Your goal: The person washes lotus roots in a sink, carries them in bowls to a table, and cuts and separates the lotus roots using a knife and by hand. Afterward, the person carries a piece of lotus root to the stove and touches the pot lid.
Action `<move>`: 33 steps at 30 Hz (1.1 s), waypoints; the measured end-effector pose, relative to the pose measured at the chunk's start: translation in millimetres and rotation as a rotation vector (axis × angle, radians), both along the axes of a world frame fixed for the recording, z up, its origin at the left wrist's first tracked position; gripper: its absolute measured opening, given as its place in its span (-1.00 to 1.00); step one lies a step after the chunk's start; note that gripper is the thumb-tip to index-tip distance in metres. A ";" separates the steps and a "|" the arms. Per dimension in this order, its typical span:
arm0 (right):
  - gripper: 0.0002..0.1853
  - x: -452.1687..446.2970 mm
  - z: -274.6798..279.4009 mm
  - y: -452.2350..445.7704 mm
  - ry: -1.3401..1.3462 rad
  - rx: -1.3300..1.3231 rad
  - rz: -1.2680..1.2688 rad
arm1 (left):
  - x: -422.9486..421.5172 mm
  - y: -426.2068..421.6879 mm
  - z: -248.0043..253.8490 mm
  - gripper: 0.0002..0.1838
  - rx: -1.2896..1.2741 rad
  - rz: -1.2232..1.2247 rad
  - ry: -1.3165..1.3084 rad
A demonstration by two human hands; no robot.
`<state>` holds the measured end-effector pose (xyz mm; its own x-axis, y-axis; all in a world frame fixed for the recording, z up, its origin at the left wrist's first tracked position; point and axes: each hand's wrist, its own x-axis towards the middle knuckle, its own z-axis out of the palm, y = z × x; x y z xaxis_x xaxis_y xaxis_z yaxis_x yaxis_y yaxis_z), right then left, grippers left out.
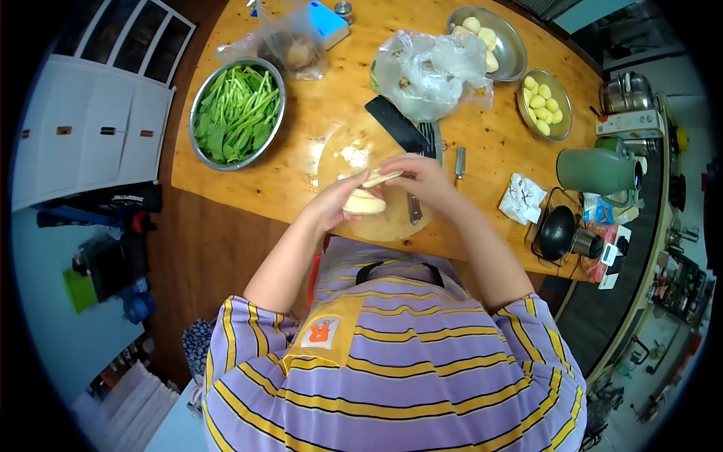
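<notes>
Over the round cutting board [339,154], my left hand [331,203] is closed on thick pale vegetable slices [364,203], whose exact kind I cannot make out. My right hand [423,179] pinches a thinner pale slice [381,178] just above them, its fingers close to the left hand's. A dark riveted handle [415,211] lies on the board below the right wrist. Beyond that hand are a flat black piece [395,124] and a slotted dark utensil [429,137], partly covered by the hand. A small metal-ended tool [460,162] rests to the right.
A metal bowl of cut leafy greens [237,113] stands left. Clear plastic bags [433,71] lie at the back, beside a bowl of pale round vegetables [478,38] and a bowl of small peeled potatoes [542,105]. A green jug [595,169] and a black pan [556,233] are right.
</notes>
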<state>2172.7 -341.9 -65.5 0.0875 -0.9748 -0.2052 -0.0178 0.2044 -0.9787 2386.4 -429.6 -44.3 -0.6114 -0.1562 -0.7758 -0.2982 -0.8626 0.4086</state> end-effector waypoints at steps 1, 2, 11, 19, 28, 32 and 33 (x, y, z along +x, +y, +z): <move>-0.65 2.3 -12.6 1.8 0.111 -0.075 -0.029 | 0.3 3.4 -14.1 -0.52 -0.040 0.028 -0.058; -0.62 7.5 -20.9 2.3 0.224 -0.148 -0.058 | -0.4 8.9 -24.9 -0.60 -0.052 0.075 -0.120; -0.55 -5.5 -60.5 46.2 0.787 0.243 -0.318 | -6.8 26.3 -85.7 -0.72 -0.457 0.129 -0.387; -0.58 -16.9 -69.0 48.7 0.937 0.003 -0.319 | -1.1 26.8 -102.5 -0.67 -0.488 0.083 -0.440; -0.64 -4.7 -30.8 47.4 0.673 0.216 -0.294 | -3.3 37.7 -98.6 -0.60 -0.451 0.318 -0.422; -0.69 3.5 -14.1 56.1 0.644 0.124 -0.169 | -2.3 36.1 -92.3 -0.58 -1.190 -0.026 -0.698; -0.70 6.1 -6.8 57.6 0.644 0.115 -0.131 | -0.8 35.0 -89.7 -0.58 -1.213 -0.065 -0.724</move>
<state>2178.9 -284.2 -72.3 -0.2047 -0.9379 -0.2800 -0.5595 0.3468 -0.7527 2385.5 -394.6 -134.0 -0.1734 -0.9303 -0.3231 -0.7836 -0.0684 0.6174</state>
